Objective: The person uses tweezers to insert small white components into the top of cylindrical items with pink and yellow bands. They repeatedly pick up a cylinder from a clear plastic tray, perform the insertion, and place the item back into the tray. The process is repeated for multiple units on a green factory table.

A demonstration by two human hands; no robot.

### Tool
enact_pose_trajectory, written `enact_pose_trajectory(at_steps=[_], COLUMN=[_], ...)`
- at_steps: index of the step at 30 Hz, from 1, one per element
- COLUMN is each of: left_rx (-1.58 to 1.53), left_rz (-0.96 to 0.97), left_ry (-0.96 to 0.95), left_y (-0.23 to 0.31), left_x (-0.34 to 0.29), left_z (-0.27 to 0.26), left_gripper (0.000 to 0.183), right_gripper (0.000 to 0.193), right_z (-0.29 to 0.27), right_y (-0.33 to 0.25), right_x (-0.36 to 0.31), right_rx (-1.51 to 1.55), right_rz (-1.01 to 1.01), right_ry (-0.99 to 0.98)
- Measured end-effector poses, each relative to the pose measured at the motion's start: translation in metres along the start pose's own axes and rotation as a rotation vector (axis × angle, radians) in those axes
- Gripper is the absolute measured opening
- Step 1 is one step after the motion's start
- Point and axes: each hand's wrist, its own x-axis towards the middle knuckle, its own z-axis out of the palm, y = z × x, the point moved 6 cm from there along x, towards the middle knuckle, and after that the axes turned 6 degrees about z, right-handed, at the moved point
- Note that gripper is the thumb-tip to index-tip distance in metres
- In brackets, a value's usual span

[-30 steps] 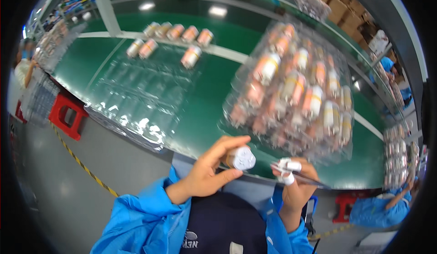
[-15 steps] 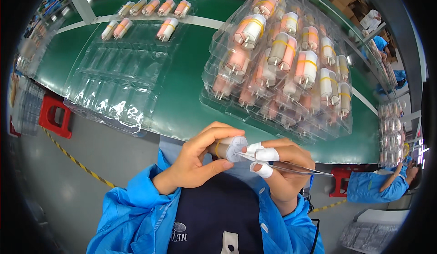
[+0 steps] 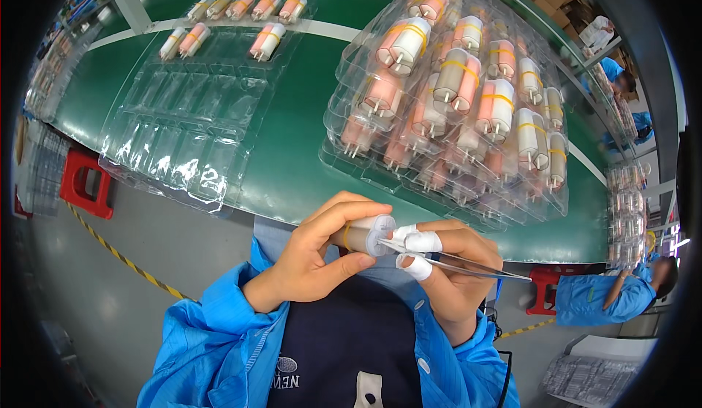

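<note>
My left hand (image 3: 311, 254) is wrapped round a pair of joined cylinders (image 3: 360, 235), greyish with a yellow band, its pale end cap turned to the right. In my right hand (image 3: 457, 262), with white tape round several fingertips, is a pair of metal tweezers (image 3: 479, 267). Their tips meet the end cap of the cylinders, near its middle. What exactly the tips grip there is too small to make out. Both hands are in front of my body, just off the near edge of the green table (image 3: 292, 145).
A clear tray (image 3: 183, 126) at the left carries banded cylinder pairs (image 3: 267, 41) in its far rows. To the right stands a tall stack of filled clear trays (image 3: 446, 115). A red stool (image 3: 86, 183) is at lower left; another person (image 3: 610, 291) sits at the right.
Both hands keep their hold, with only a slight shift of the cylinders and tweezers. The right hand's fingers have moved a little to the left and up.
</note>
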Motion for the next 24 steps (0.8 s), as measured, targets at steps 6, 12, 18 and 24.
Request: enact_pose_trajectory(at_steps=[6,12,18,24], left_rx=[0.016,0.048,0.034,0.065], left_rz=[-0.021,0.007,-0.015,0.018], left_ry=[0.000,-0.001,0.009,0.003], left_y=[0.000,0.001,0.003,0.003], left_x=[-0.001,0.000,0.001,0.002], left_z=[-0.001,-0.003,-0.003,-0.004], left_gripper=[0.047,0.047,0.046,0.047], right_gripper=[0.018,0.016,0.015,0.015], right_z=[0.001,0.000,0.001,0.002], right_y=[0.002,0.011,0.011,0.008], right_x=[-0.001,-0.004,-0.003,-0.002], right_rx=[-0.002,0.127,0.143,0.115], right_rz=[0.016,0.083,0.061,0.017], right_ry=[0.007,0.053,0.077,0.070])
